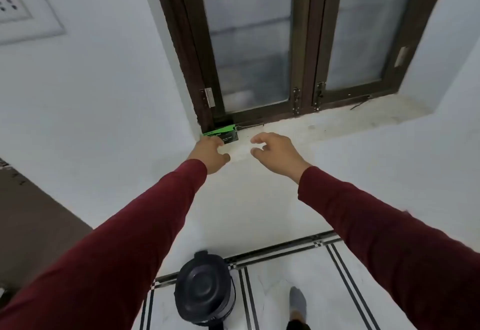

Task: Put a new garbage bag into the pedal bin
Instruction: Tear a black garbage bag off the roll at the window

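A green and black box of garbage bags point(224, 133) lies on the white window sill point(324, 122), in its left corner against the dark window frame. My left hand point(209, 154) reaches up to the box, its fingers at the box's lower left edge; whether it grips the box I cannot tell. My right hand point(275, 154) hovers just right of the box with fingers spread and nothing in it. The black pedal bin point(205, 290) stands on the floor below, against the wall, with its lid closed.
A dark-framed window point(259, 44) with frosted panes rises behind the sill. White wall runs from the sill down to a tiled floor with black stripes point(337, 264). My foot in a grey sock point(297, 301) is to the right of the bin.
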Motion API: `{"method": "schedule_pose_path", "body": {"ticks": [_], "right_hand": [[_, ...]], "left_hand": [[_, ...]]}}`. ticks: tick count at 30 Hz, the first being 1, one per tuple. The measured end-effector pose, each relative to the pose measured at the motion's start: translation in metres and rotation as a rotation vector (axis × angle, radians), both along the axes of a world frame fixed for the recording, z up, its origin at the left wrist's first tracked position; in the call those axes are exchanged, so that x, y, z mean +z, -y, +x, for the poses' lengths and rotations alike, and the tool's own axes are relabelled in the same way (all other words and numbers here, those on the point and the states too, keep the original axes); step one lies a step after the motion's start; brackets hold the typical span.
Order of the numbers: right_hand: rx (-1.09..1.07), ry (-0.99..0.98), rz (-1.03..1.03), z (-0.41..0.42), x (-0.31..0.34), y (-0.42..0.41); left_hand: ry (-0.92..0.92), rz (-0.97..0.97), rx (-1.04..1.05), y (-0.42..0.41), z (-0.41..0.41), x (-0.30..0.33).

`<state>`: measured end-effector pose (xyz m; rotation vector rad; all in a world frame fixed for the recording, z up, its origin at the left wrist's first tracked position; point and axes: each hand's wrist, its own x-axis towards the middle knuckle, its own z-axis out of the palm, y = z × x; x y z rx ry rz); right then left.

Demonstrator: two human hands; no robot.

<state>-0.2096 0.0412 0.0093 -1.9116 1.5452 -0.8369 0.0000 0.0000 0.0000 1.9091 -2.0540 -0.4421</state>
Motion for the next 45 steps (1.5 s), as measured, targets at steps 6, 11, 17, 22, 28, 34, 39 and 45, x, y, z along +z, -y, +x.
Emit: {"method": "schedule_pose_path", "body": {"ticks": [6, 11, 17, 22, 28, 34, 39, 45], "right_hand": [[-0.010, 0.127, 0.196, -0.004, -0.048, 0.131], [0.000, 0.169, 0.311, 0.004, -0.076, 0.214], [-0.007, 0.180, 0.371, 0.022, -0.098, 0.277], [-0.073, 0.268, 0.403, 0.024, -0.108, 0.294], [-0.109, 0.474, 0.450, 0.008, -0.097, 0.294], [-0.113, 0.577, 0.501, -0.007, -0.081, 0.288], [-0.068, 0.584, 0.480, -0.019, -0.078, 0.282], [0.016, 0.495, 0.397, -0.028, -0.070, 0.271]], "left_hand": [[0.126, 0.163, 0.082, 0.123, -0.027, -0.034], [0.269, 0.154, 0.080, 0.195, -0.035, -0.060], [0.438, 0.201, 0.099, 0.241, -0.036, -0.083], [0.220, 0.123, 0.096, 0.244, -0.031, -0.091], [-0.218, -0.043, 0.125, 0.231, -0.031, -0.103], [-0.445, -0.078, 0.078, 0.225, -0.041, -0.095], [-0.482, -0.059, 0.025, 0.216, -0.049, -0.087], [-0.475, -0.046, 0.013, 0.208, -0.056, -0.078]]}}
